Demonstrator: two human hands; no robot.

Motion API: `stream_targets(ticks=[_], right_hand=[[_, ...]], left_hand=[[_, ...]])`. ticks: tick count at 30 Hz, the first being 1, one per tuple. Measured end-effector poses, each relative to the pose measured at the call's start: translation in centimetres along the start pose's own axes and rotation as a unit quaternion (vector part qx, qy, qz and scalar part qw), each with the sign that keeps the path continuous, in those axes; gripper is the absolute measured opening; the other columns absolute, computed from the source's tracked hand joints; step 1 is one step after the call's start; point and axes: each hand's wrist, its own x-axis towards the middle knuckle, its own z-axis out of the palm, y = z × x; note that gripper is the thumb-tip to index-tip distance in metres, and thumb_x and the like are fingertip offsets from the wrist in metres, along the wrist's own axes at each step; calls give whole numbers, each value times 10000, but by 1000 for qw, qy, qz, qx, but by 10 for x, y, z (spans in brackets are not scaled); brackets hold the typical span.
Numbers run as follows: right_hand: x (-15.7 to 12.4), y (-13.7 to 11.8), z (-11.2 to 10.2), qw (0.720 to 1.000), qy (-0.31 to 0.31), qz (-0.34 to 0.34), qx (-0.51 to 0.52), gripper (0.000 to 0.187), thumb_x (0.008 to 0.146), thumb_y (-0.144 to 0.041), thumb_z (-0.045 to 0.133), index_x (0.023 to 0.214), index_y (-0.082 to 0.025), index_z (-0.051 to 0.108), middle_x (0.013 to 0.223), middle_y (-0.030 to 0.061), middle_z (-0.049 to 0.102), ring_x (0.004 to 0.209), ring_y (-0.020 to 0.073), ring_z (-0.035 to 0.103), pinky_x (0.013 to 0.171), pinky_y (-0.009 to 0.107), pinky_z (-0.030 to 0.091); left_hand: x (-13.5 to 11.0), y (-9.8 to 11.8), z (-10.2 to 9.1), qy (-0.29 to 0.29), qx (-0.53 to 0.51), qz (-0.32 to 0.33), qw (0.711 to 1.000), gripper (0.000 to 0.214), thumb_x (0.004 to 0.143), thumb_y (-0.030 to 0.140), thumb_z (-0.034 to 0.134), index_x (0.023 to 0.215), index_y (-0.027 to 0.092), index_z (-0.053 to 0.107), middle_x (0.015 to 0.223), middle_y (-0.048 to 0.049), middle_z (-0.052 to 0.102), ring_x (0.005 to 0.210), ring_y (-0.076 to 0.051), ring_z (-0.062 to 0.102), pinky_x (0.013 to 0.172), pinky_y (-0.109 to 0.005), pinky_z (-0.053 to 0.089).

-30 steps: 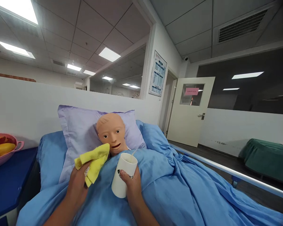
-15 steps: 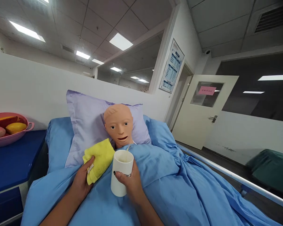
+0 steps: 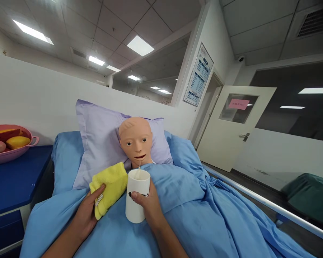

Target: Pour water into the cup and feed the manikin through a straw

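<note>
My right hand (image 3: 148, 208) is wrapped round a white cup (image 3: 136, 195) held upright above the blue blanket (image 3: 193, 215). A thin straw (image 3: 139, 167) rises from the cup to the mouth of a training manikin (image 3: 136, 139), which lies in the bed with its head on a lilac pillow (image 3: 97, 143). My left hand (image 3: 87, 215) grips a folded yellow cloth (image 3: 110, 186) just left of the cup, below the manikin's chin.
A blue bedside cabinet (image 3: 13, 179) stands at the left with a pink bowl (image 3: 10, 154) of fruit on it. A metal bed rail (image 3: 271, 206) runs along the right. Behind it are a cream door (image 3: 231, 136) and a green-covered bed (image 3: 309, 193).
The yellow cloth has come down from the manikin's cheek to beside the cup. The straw's tip has come to the manikin's mouth, and the view has shifted slightly.
</note>
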Motion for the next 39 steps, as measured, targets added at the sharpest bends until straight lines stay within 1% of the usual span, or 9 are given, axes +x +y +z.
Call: stream_targets(ticks=[3, 6, 11, 16, 19, 23, 28, 32, 39], right_hand=[[1, 0, 0, 1000, 2, 1, 4, 520, 626, -421, 818, 1055, -198, 628, 793, -6, 638, 702, 159, 571, 631, 278, 488], [2, 0, 0, 1000, 12, 14, 22, 554, 620, -442, 816, 1082, -204, 623, 793, 1, 662, 697, 169, 594, 619, 286, 504], [4, 0, 3, 998, 38, 21, 44, 601, 595, -464, 822, 1091, -190, 624, 798, 21, 687, 685, 185, 621, 601, 300, 525], [4, 0, 2, 995, 58, 44, 69, 565, 598, -453, 828, 1057, -194, 623, 759, 6, 673, 645, 173, 618, 567, 291, 531], [5, 2, 0, 993, 62, 58, 84, 573, 602, -463, 828, 1056, -188, 613, 777, 19, 685, 636, 181, 633, 566, 301, 543], [8, 6, -3, 990, 74, 66, 96, 564, 623, -473, 814, 1058, -179, 609, 818, 42, 707, 632, 186, 645, 562, 307, 547], [8, 8, -3, 991, 59, 62, 98, 534, 652, -477, 799, 1046, -166, 618, 815, 53, 710, 656, 198, 652, 572, 314, 545], [8, 6, -4, 991, 60, 61, 102, 500, 705, -498, 756, 1052, -160, 632, 863, 72, 714, 679, 198, 653, 577, 305, 538], [9, 6, -4, 990, 68, 67, 101, 572, 664, -518, 784, 1081, -168, 611, 906, 75, 711, 677, 196, 651, 574, 307, 540]], left_hand=[[2, -1, -2, 10, -6, 0, 1000, 505, 818, 215, 710, 1304, 183, 574, 1204, -127, 689, 1076, -315, 664, 918, -426, 583], [3, -2, -3, 13, -12, -1, 1000, 503, 815, 205, 712, 1299, 179, 577, 1197, -128, 692, 1064, -310, 670, 916, -419, 585], [2, -1, -3, 14, -2, 5, 1000, 508, 808, 218, 722, 1295, 182, 581, 1217, -140, 679, 1063, -327, 669, 897, -456, 591], [0, 0, -2, 12, -2, -5, 1000, 481, 818, 225, 714, 1282, 182, 591, 1170, -132, 702, 1024, -318, 687, 867, -445, 603], [0, 1, -1, 24, -2, -11, 1000, 467, 818, 212, 712, 1270, 183, 599, 1136, -121, 716, 1003, -304, 697, 855, -421, 610], [0, 0, -2, 31, 6, -8, 999, 470, 812, 213, 718, 1265, 180, 600, 1142, -126, 711, 1010, -313, 693, 849, -435, 611], [-1, 0, 0, 22, -3, -12, 1000, 474, 818, 219, 711, 1273, 164, 592, 1142, -138, 709, 1018, -325, 689, 853, -450, 608], [-3, 2, 3, 32, 0, -13, 999, 487, 815, 205, 712, 1281, 152, 584, 1146, -146, 707, 1020, -329, 687, 862, -458, 604], [-3, 2, 4, 33, 2, -4, 999, 464, 830, 192, 689, 1282, 170, 584, 1153, -139, 704, 1021, -319, 688, 867, -454, 601]])
